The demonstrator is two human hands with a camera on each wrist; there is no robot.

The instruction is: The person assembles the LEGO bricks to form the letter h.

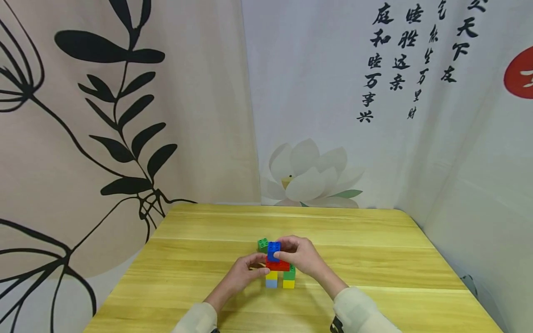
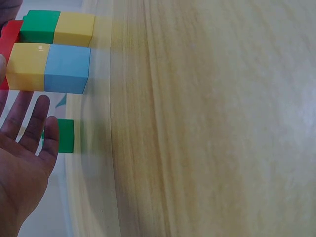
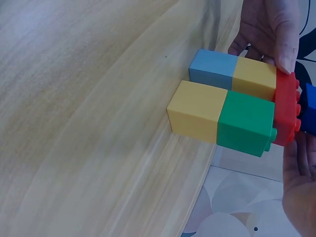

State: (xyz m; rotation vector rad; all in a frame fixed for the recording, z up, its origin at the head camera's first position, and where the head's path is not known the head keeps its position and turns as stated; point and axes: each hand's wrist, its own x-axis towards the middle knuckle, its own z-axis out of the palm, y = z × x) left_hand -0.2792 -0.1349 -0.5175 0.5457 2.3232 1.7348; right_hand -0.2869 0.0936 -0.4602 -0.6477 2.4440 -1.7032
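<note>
Two short columns of toy building blocks stand side by side, bridged by a red block. The left column is a yellow block over a light blue block. A green block tops another yellow block in the right column. My left hand pinches the red block's left end, thumb in front. My right hand pinches a dark blue block just over the red block's studs; whether they touch I cannot tell. The right fingertips are partly hidden behind the blue block.
A loose green block lies on the wooden table behind the stack, near my left fingers. Printed curtains hang beyond the table's far edge.
</note>
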